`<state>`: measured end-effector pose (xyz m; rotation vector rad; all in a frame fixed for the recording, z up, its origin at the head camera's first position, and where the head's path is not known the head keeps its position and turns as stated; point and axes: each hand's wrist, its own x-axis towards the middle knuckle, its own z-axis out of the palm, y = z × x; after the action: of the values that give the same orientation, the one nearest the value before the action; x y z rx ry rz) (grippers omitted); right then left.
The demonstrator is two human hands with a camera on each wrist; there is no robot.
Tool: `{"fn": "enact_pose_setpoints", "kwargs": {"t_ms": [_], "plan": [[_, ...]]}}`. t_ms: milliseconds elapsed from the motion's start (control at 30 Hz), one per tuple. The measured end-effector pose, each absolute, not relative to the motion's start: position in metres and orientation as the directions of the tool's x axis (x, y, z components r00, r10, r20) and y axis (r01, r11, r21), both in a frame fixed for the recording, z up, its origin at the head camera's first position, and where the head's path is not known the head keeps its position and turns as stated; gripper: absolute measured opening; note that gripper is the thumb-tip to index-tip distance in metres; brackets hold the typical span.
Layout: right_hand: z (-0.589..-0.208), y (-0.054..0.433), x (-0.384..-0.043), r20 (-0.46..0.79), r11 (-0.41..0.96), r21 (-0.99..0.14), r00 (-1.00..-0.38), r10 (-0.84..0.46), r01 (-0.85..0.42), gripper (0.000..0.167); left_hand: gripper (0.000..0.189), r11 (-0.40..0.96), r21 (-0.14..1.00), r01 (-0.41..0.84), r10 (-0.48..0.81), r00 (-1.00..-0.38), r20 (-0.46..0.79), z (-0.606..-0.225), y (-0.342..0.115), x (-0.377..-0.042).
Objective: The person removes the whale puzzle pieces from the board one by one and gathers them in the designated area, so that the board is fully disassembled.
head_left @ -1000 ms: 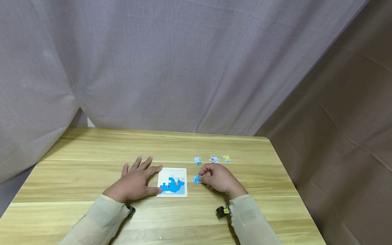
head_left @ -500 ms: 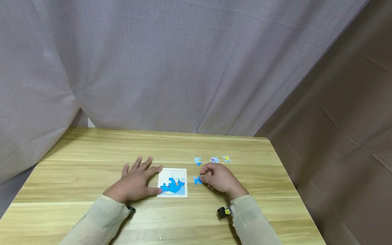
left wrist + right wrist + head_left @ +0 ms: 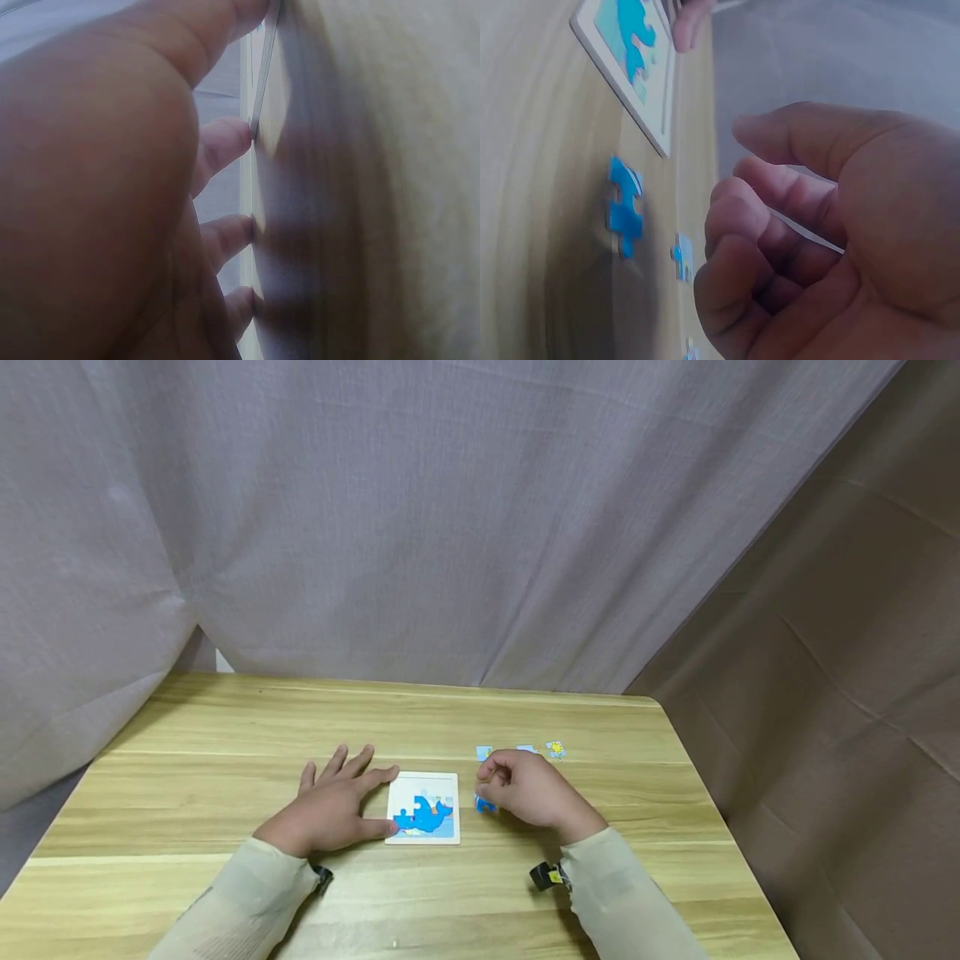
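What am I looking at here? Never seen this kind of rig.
No machine: a person works with two bare hands. The head picture comes from a camera worn on the head, looking forward and down; the other two come from one camera on each wrist.

On the wooden table lies a puzzle frame, partly filled with a blue animal picture. The left hand touches its left edge. The right hand holds nothing; the right wrist view shows a blue piece lying apart from its fingers. Farther back lie three more loose pieces, one with a yellow design.
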<state>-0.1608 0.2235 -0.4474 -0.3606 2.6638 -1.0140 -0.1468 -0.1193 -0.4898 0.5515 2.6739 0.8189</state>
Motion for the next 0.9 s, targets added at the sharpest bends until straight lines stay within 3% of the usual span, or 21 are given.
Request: {"fn": "enact_pose_setpoints", "kwargs": {"t_ms": [900], "plan": [[-0.447,0.164,-0.168,-0.104,0.750,-0.511,-0.835,-0.540,-0.421,0.006,0.089,0.773,0.567,0.283,0.439,-0.885,-0.158,-0.491,-0.120,-0.149]]}}
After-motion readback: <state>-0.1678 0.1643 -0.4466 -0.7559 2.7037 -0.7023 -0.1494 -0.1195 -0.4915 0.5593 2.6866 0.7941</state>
